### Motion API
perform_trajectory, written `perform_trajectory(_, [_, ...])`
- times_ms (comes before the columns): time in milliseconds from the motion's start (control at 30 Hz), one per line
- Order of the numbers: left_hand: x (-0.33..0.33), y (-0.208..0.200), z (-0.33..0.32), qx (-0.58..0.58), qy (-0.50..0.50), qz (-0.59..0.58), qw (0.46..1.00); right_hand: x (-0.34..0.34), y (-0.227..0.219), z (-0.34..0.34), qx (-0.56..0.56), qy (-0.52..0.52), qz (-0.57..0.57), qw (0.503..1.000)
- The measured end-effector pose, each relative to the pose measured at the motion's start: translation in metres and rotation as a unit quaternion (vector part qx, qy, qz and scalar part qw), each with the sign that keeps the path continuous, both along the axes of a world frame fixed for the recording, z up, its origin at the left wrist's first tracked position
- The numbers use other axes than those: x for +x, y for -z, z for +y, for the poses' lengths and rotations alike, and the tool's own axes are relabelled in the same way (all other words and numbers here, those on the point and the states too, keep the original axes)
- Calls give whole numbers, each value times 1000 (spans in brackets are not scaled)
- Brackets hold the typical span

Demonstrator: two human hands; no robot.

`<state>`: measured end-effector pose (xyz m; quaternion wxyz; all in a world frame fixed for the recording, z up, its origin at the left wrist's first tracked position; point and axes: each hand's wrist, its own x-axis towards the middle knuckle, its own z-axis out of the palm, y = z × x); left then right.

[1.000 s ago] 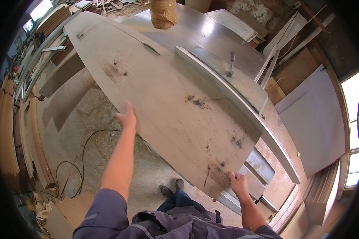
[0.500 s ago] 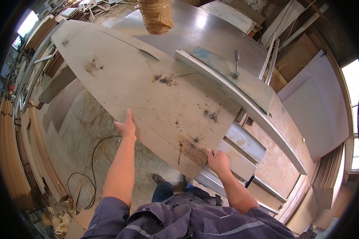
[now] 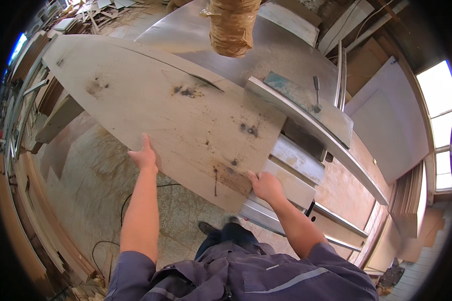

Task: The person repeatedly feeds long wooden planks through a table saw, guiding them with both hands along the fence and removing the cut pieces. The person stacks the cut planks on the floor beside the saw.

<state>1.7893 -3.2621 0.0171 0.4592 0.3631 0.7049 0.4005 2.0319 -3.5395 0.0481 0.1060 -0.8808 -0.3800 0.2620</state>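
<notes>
A large, stained, brownish-grey board (image 3: 150, 108) lies across the saw table, its narrow far end pointing to the upper left. Dark burn-like spots mark its top. My left hand (image 3: 144, 158) grips the near long edge, one digit stretched over the top face and the other fingers hidden beneath. At the right end, my right hand (image 3: 267, 185) holds the edge with its thumb on top. A thin curved metal blade (image 3: 207, 82) stands out of a long slit in the board. Beyond the board's right part runs a long straight metal fence (image 3: 311, 120).
A lever handle (image 3: 317, 94) rises from the fence's plate. Above the table hangs a tape-wrapped duct (image 3: 231, 30). Metal rails (image 3: 299, 160) sit right of the board. Stacked panels (image 3: 409, 208) lean at right, wood strips (image 3: 50, 220) at left. A cable (image 3: 125, 200) lies on the floor.
The board has slid leftward along the fence, baring more of the metal table at its right end. Both hands have moved with it, still gripping. The view has shifted somewhat.
</notes>
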Motion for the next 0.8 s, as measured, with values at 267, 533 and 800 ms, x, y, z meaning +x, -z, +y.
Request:
perform_trajectory(267, [-4, 3, 0, 13, -13, 61, 998, 2, 2, -2, -2, -28, -6, 1000])
perform_trajectory(533, [2, -17, -10, 31, -20, 27, 999, 3, 2, -4, 37, -22, -10, 999])
perform_trajectory(800, [-8, 4, 0, 55, 5, 11, 998, 0, 13, -8, 63, -31, -30, 997])
